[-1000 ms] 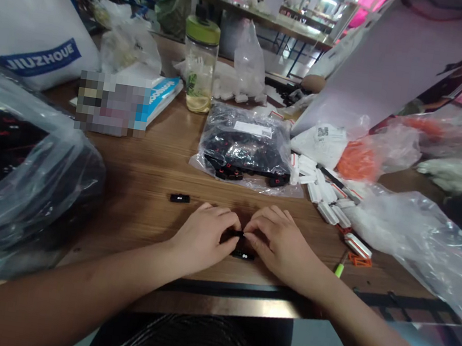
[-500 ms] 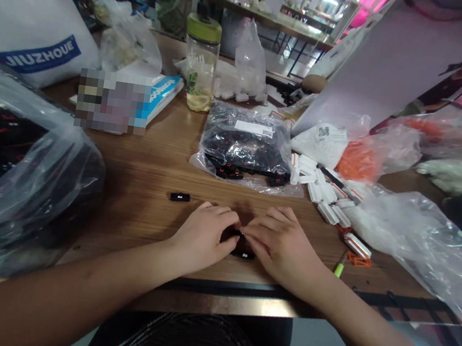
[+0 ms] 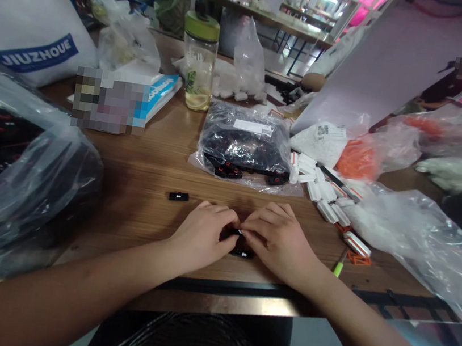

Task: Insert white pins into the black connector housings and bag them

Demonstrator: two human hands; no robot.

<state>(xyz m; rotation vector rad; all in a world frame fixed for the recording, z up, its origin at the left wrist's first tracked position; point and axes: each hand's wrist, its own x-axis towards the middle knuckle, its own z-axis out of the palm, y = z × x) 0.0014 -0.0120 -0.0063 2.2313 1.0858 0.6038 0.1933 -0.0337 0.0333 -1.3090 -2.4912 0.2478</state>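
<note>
Close together over the front of the table are my left hand [image 3: 205, 231] and my right hand [image 3: 279, 240]. A small black plastic part [image 3: 242, 253] with two white marks lies between them. My left hand is closed on this part, its thumb at the near side. My right hand pinches thumb and fingertips together at the part's top; a tiny pale spot shows there, too small to name. A similar black piece [image 3: 179, 196] lies on the wood, left of and beyond my left hand.
A clear bag of black parts [image 3: 246, 141] lies ahead. White pieces [image 3: 318, 191] are scattered at right, near a green-handled tool [image 3: 338, 267] and orange frames [image 3: 358, 259]. A bottle [image 3: 197, 65] stands behind; a large plastic bag [image 3: 80, 175] is at left.
My right fingertips have shifted slightly at the top of the black part, and the part looks a little more level. My left hand has barely moved.
</note>
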